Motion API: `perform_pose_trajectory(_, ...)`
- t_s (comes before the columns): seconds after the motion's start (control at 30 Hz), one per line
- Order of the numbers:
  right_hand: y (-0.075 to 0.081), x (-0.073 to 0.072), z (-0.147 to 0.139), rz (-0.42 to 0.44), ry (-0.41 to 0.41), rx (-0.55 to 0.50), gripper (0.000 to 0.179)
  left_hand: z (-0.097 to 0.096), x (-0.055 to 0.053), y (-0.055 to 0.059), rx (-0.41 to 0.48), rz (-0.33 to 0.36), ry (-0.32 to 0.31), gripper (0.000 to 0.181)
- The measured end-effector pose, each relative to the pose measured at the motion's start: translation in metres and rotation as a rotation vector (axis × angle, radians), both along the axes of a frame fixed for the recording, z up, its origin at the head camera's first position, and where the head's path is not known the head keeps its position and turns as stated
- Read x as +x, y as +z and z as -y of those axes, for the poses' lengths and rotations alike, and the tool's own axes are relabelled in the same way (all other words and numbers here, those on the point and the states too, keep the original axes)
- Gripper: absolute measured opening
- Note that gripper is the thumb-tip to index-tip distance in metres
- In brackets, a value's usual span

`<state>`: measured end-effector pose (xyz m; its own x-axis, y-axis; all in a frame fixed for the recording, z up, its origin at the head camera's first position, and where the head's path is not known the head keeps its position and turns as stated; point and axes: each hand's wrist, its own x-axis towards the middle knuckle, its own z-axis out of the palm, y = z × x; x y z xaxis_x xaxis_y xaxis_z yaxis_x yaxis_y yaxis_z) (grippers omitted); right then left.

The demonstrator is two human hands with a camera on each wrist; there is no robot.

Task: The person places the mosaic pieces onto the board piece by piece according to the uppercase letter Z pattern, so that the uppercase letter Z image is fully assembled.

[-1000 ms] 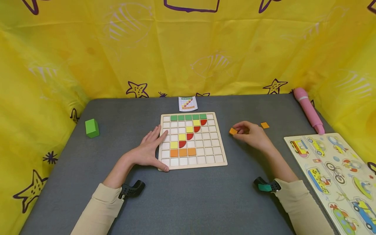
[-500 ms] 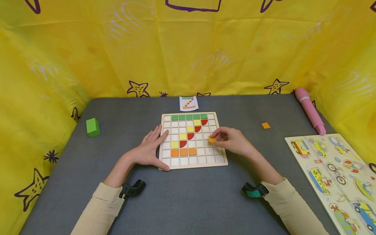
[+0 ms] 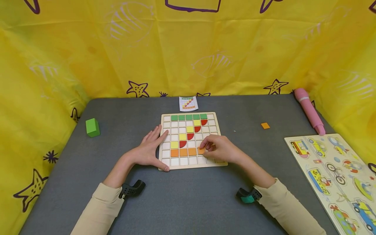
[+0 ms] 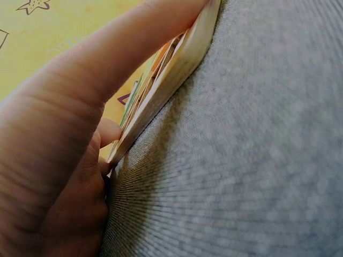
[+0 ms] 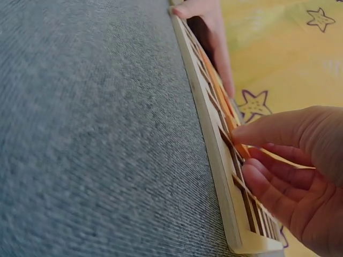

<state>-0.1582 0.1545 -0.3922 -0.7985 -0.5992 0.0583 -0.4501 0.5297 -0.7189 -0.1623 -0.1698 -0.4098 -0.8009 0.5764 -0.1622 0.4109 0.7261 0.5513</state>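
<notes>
A wooden grid board lies on the dark table. It bears a row of green squares, a diagonal of yellow squares and red quarter-circles, and a lower row of orange squares. My left hand rests along the board's left edge, fingers spread and thumb on the near-left corner. Between thumb and fingertips my right hand pinches an orange square tile, just right of the three orange squares. In the right wrist view, this tile touches the grid; whether it sits flat in its cell is hidden by the fingers.
Behind the board lies a small pattern card. Another orange tile is on the table to the right. A green block stands at left. At right are a pink microphone-shaped object and a picture puzzle board.
My right hand has carried the orange tile left from the table onto the board, then down to the orange row. The left hand has stayed in place.
</notes>
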Motion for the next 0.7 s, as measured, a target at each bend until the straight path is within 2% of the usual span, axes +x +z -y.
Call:
perform_pose_trajectory(0.47, 0.0015, 0.0035, -0.0002, 0.061, -0.005, -0.064, 0.025, 0.0001, -0.0001, 0.0006, 0.001, 0.001, 0.0, 0.138)
perform_pose_trajectory(0.6, 0.0012, 0.0019, -0.0035, 0.098, -0.031, -0.074, 0.023, 0.0, 0.0001, 0.0005, -0.002, -0.002, 0.0, 0.138)
perform_pose_trajectory(0.7, 0.0025, -0.001, -0.009, 0.095, -0.076, -0.065, 0.019, 0.0003, 0.0003, 0.0005, -0.001, -0.002, 0.0, 0.138)
